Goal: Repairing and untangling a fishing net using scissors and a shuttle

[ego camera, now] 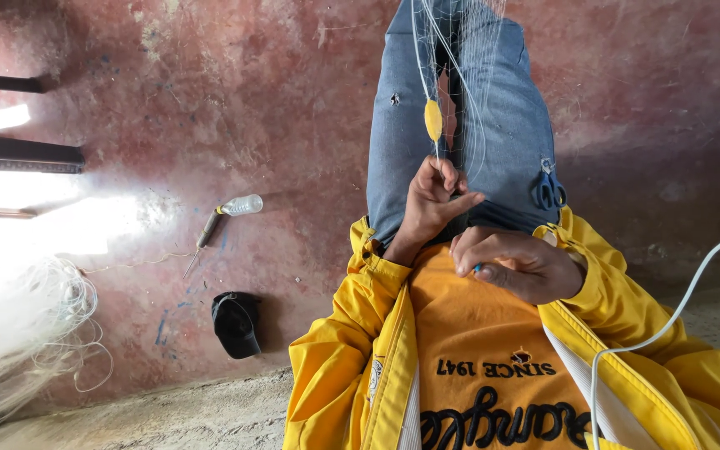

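Yellow and oval, a small plastic float (432, 120) hangs on the fine white monofilament fishing net (460, 58) that drapes over the person's blue-jeaned legs (493, 125). The left hand (433, 200) is raised against the lap, its fingers curled and pinching the net strands just below the float, with one finger stretched out to the side. The right hand (517, 265) rests closer to the yellow shirt, loosely fisted around a thin blue netting tool (477, 268) whose tip alone shows between the fingers; what the rest of it looks like cannot be told. A pair of blue-handled scissors (548, 190) lies on the jeans just beside the right wrist. The two hands are near each other but apart.

On the worn red concrete floor (210, 100), a small clear plastic bottle (241, 205) touches the end of a slim metal tool (202, 237), and a black cap (237, 323) sits near them. A loose heap of white net (18, 333) piles at the floor's bright edge. A white cable (668, 325) crosses the yellow jacket sleeve (627, 308).
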